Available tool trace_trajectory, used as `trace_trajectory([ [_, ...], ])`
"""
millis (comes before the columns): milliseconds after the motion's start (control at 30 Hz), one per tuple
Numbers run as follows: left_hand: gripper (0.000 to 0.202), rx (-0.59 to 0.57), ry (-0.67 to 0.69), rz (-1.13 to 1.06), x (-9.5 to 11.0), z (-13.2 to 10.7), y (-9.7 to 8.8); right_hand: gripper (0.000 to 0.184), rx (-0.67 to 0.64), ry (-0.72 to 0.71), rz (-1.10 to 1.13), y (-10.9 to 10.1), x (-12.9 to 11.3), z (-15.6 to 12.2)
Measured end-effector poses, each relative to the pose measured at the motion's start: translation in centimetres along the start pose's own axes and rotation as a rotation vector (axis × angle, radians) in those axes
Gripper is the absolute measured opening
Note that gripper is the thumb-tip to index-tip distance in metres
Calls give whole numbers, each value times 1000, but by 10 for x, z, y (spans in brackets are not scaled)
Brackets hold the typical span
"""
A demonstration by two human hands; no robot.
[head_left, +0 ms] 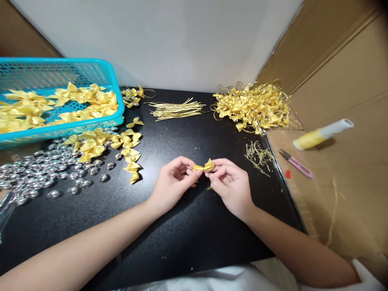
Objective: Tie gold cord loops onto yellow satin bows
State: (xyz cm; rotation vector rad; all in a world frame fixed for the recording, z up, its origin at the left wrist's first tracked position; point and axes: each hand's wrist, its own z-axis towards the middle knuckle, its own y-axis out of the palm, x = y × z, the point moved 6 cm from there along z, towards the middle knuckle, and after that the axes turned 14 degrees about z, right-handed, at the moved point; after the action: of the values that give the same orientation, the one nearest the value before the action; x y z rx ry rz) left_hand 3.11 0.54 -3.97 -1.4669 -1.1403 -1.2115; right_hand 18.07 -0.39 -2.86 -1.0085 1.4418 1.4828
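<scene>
A small yellow ribbon bow (204,166) is held between both hands just above the black tabletop (182,226). My left hand (172,182) pinches its left end with fingers curled. My right hand (228,182) pinches the right end, fingers closed around it. A thin gold tie seems to hang below the bow, partly hidden by the fingers.
A blue basket (60,125) of yellow bows stands far left, with loose bows (103,145) and silver beads (45,169) in front. Gold ties (177,110) lie at the back, finished bows (254,106) back right, clippings (257,155), pink snips (297,163) and a thread spool (321,134) on cardboard.
</scene>
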Motion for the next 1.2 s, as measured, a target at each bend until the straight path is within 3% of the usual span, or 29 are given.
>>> trace_trajectory([
  [767,14,99,48,40,0,-2,-3,21,39,18,-38,4,1,-2],
  [1200,12,139,367,279,14,-11,-3,17,43,-2,-42,5,5,-5],
])
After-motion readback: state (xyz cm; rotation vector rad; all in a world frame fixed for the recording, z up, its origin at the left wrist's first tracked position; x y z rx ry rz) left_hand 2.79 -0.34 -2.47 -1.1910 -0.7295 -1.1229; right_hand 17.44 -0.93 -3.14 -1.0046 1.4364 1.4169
